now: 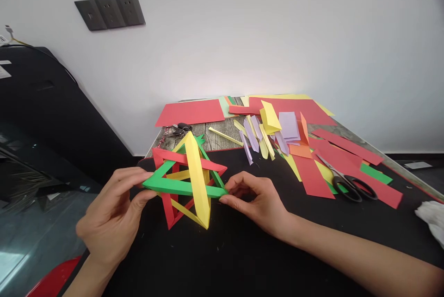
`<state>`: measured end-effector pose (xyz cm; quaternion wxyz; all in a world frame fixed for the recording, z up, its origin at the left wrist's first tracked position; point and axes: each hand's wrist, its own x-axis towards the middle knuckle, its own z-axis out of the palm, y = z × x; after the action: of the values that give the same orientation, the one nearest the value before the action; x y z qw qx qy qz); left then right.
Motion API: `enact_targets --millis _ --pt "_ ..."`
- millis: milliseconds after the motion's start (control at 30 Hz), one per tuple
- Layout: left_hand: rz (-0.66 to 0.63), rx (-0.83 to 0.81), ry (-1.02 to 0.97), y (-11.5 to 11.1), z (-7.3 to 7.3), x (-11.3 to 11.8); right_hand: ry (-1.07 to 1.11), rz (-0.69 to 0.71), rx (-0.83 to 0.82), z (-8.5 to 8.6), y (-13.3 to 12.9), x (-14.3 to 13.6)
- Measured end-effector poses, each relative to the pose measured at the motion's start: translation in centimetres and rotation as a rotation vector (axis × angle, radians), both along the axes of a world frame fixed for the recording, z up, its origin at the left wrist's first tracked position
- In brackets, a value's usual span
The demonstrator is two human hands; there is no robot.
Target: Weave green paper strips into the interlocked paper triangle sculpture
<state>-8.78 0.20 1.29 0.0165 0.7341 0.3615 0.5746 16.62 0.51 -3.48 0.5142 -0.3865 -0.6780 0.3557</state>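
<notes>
An openwork paper star (197, 181), made of interlocked folded strips in green, red and yellow, is held up over the black mat. My left hand (114, 209) pinches its left green corner between thumb and fingers. At the opposite end of the same green strip, my right hand (256, 200) grips the right green corner with thumb and fingertips. A broad yellow strip stands almost upright across the front, passing over the green one. Red strips run behind, and parts of the far side are hidden by the front strips.
Scissors (347, 183) with black handles lie on red paper strips (314, 176) at the right. Several small folded yellow and lilac pieces (251, 133) lie beyond the star. A red sheet (192, 113) is near the wall, keys (178, 129) beside it. White tissue (432, 218) sits far right.
</notes>
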Motion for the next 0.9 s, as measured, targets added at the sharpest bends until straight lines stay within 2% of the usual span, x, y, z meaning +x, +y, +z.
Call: enact_targets --millis 200,400,600,700,900 --pt "-0.002 -0.011 -0.008 0.1 0.6 0.9 0.006 -0.033 0.003 0.3 0.1 0.4" --pt "0.012 -0.089 -0.084 1.0 1.7 1.9 0.019 -0.150 0.068 1.5 0.2 0.9" --pt "0.009 -0.136 -0.162 2.1 2.2 2.8 0.076 -0.177 0.085 2.4 0.5 1.4" --pt "-0.035 -0.137 -0.191 2.6 3.0 3.2 0.120 -0.179 0.091 2.8 0.6 1.6" --pt "-0.032 -0.123 -0.176 3.0 4.8 4.1 0.165 -0.164 0.059 3.4 0.4 1.7"
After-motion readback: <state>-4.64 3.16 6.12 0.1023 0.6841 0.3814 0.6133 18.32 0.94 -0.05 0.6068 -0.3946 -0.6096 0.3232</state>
